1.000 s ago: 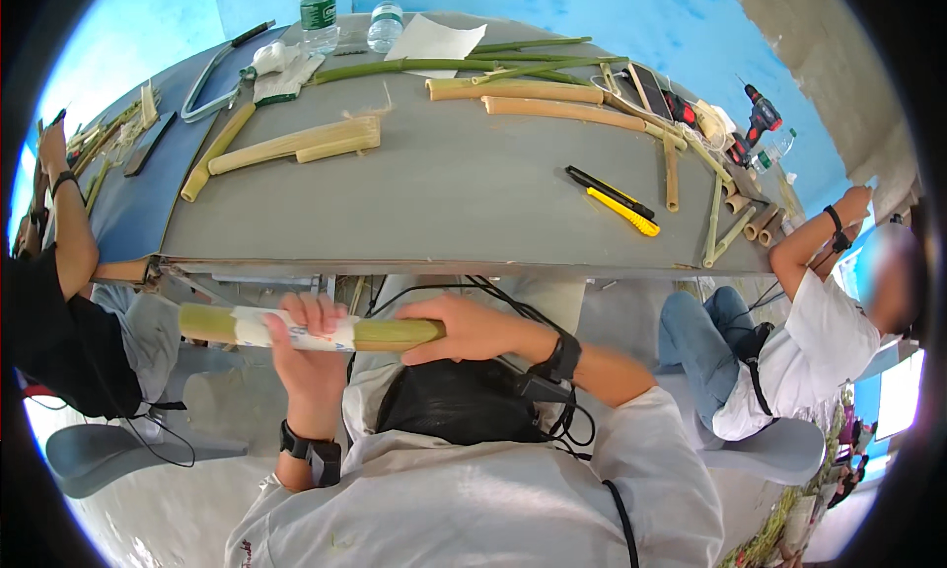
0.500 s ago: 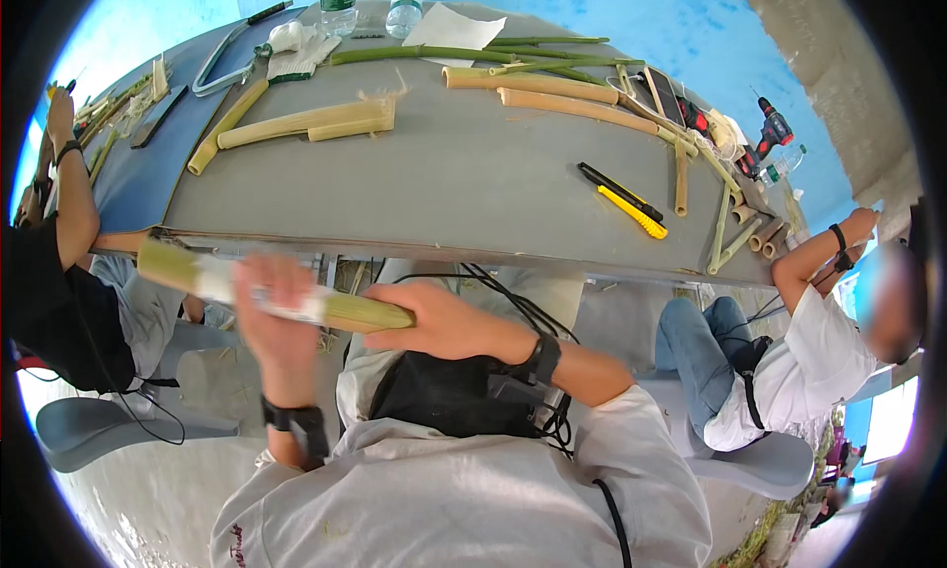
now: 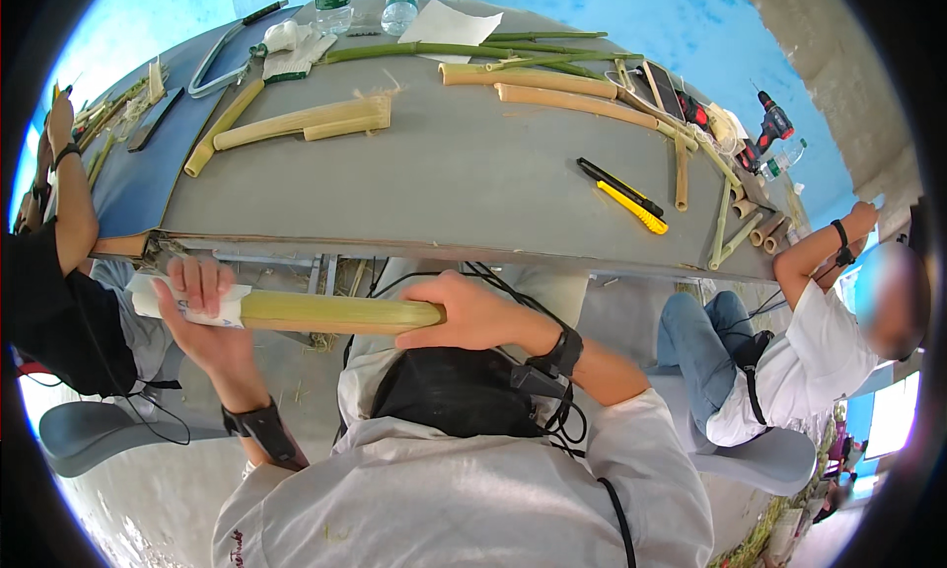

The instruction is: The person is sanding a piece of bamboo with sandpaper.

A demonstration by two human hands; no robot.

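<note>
A pale green length of bamboo lies level in front of my lap, just off the table's near edge. Its right end is gripped by my right hand, fingers closed around it. My left hand is wrapped around the left end through a folded white sheet that looks like sandpaper. That sheet covers the left end of the bamboo. Beyond my hands, a yellow utility knife and a black slim tool rest together on the grey table.
Split bamboo pieces lie at the table's left, longer ones farther back. A hacksaw, bottles and a cordless drill stand around the far edges. People sit at both sides; black cables hang near my lap.
My left hand and the white sheet have slid left along the bamboo to its end. My right hand, still on the bamboo, has shifted slightly right.
</note>
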